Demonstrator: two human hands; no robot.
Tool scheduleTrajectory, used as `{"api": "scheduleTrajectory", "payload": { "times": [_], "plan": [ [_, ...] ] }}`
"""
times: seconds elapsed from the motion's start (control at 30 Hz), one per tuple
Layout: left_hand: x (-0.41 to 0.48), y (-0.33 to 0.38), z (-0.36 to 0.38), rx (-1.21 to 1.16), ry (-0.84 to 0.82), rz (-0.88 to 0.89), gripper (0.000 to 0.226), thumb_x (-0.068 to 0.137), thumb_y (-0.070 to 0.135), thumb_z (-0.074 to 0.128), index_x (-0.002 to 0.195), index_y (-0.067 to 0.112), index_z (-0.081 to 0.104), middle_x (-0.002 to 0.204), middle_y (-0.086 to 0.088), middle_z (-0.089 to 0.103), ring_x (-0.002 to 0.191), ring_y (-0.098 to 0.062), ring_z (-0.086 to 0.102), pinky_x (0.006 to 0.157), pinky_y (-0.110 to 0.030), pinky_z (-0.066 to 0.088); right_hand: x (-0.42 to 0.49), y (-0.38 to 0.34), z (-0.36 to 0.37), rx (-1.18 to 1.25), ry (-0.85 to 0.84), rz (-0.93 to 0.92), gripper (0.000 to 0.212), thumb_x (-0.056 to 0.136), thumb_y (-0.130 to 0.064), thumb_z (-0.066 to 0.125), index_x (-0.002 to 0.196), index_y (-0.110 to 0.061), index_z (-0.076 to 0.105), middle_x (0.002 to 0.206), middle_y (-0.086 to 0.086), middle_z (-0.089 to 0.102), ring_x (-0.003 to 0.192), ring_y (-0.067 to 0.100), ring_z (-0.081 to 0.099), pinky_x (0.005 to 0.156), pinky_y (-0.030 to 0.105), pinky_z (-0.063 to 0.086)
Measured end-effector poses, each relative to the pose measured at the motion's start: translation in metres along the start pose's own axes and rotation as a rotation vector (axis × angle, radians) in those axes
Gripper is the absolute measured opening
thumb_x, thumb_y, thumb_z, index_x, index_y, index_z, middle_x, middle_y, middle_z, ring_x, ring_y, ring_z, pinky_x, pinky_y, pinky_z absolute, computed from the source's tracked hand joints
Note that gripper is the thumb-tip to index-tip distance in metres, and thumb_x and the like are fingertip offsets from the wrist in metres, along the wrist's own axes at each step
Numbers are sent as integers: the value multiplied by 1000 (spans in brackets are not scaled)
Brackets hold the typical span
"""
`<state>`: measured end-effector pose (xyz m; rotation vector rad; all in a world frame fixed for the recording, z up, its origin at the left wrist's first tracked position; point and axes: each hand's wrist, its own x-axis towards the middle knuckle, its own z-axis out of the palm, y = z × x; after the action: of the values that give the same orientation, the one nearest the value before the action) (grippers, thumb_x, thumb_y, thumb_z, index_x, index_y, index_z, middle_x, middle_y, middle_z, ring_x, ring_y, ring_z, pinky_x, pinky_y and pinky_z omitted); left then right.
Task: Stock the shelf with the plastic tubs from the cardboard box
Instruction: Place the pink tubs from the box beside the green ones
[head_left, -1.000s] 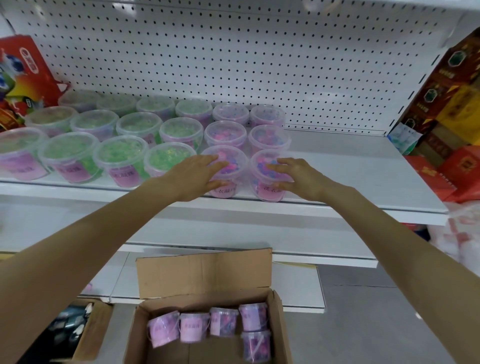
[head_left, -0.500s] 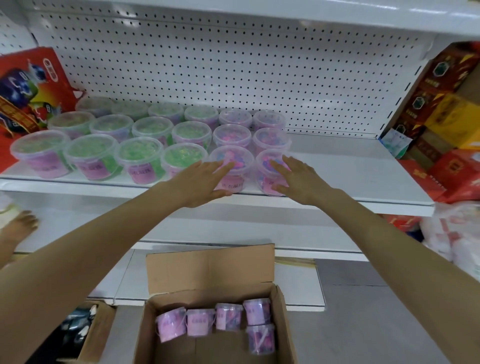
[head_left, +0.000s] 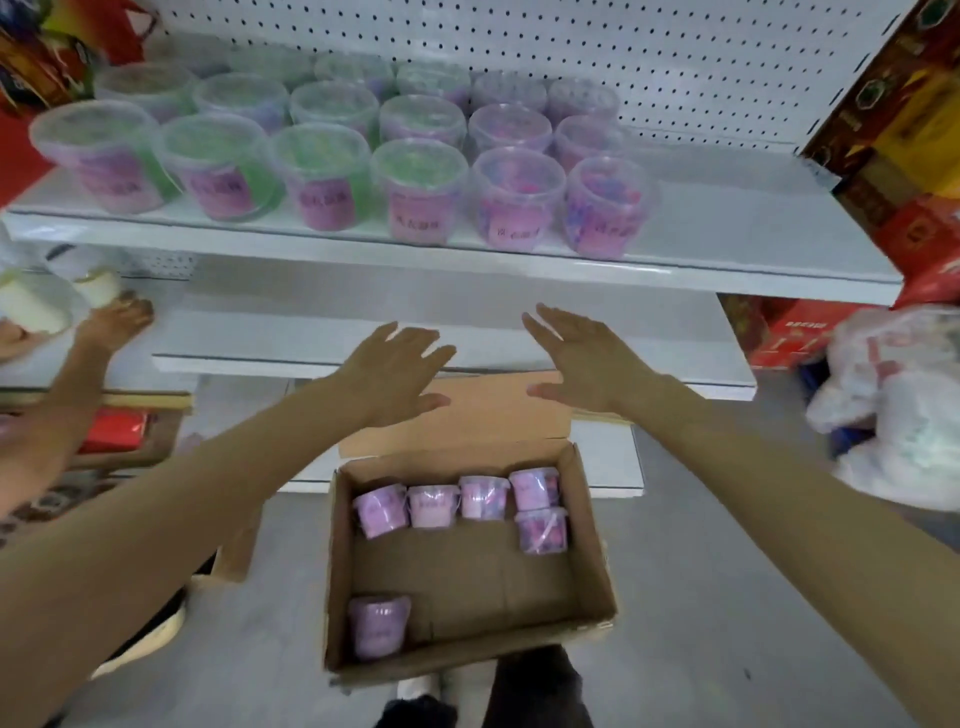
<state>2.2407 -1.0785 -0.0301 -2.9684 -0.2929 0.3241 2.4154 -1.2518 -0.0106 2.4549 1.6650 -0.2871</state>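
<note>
1. We are holding our left hand (head_left: 395, 374) and right hand (head_left: 587, 364) out side by side, palms down. The fingers are straight and spread wide, gripping nothing.
2. Both hands are hovering below the shelf (head_left: 727, 249) and above the raised back flap (head_left: 483, 415) of the cardboard box (head_left: 467, 582), touching neither.
3. The plastic tubs (head_left: 605, 208) already on the shelf are standing upright in three rows, green-filled ones to the left and pink and purple ones to the right.
4. We are seeing six more tubs in the box, which is sitting open on the floor (head_left: 727, 597). Four are lining the far wall (head_left: 431, 505), a fifth is sitting just in front of the rightmost, and a lone tub (head_left: 378, 626) is sitting in the near left corner.
5. At the left edge another person's hand (head_left: 117, 322) is lying just beside some pale cylinders (head_left: 98, 286).
</note>
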Motion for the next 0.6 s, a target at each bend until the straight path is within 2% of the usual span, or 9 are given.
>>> {"api": "scheduleTrajectory", "payload": {
  "times": [0.07, 0.17, 0.3, 0.37, 0.47, 0.53, 0.6],
  "plan": [
    [-7, 3, 29, -61, -51, -31, 68, 93, 56, 34, 148, 22, 16, 157, -6, 15, 144, -20, 16, 117, -38, 9, 0, -10, 33, 53, -90, 32, 87, 86, -53, 52, 149, -23, 1, 159, 6, -1, 145, 24, 12, 114, 39, 20],
    [-19, 9, 75, -209, -184, -74, 67, 93, 53, 37, 148, 20, 16, 156, -7, 17, 141, -25, 23, 114, -37, 20, -5, -20, 93, 210, -233, 110, 84, 86, -50, 54, 149, -27, 5, 158, 3, 4, 142, 28, 21, 112, 43, 27],
    [-38, 25, 155, -403, -298, -199, 66, 89, 54, 45, 144, 22, 27, 148, -8, 33, 131, -28, 38, 103, -37, 37, -12, -14, 191, 308, -343, 178, 89, 73, -69, 52, 144, -27, 19, 147, 7, 32, 135, 36, 31, 110, 49, 29],
    [-51, 42, 198, -532, -384, -313, 67, 89, 54, 45, 145, 21, 27, 147, -7, 33, 131, -27, 38, 101, -37, 39, -17, -9, 231, 430, -436, 272, 87, 77, -63, 56, 145, -26, 18, 146, 5, 37, 134, 33, 35, 109, 43, 33],
    [-74, 72, 256, -685, -494, -433, 68, 89, 53, 46, 145, 19, 26, 146, -6, 34, 129, -25, 40, 102, -37, 38, -24, -4, 286, 649, -479, 439, 71, 79, -52, 63, 137, -23, 33, 133, 1, 50, 120, 24, 51, 97, 31, 41],
    [-89, 90, 291, -753, -546, -496, 67, 90, 49, 49, 145, 20, 25, 145, -4, 34, 127, -23, 43, 101, -34, 38, -28, -3, 322, 762, -468, 551, 66, 78, -52, 64, 133, -27, 38, 131, -1, 52, 120, 22, 51, 97, 28, 38],
    [-100, 107, 320, -831, -594, -567, 64, 90, 45, 51, 144, 20, 28, 143, -5, 37, 126, -24, 44, 103, -36, 39, -32, -6, 357, 820, -513, 653, 74, 77, -55, 63, 139, -28, 32, 141, 0, 45, 125, 23, 47, 102, 32, 37]
  ]
}}
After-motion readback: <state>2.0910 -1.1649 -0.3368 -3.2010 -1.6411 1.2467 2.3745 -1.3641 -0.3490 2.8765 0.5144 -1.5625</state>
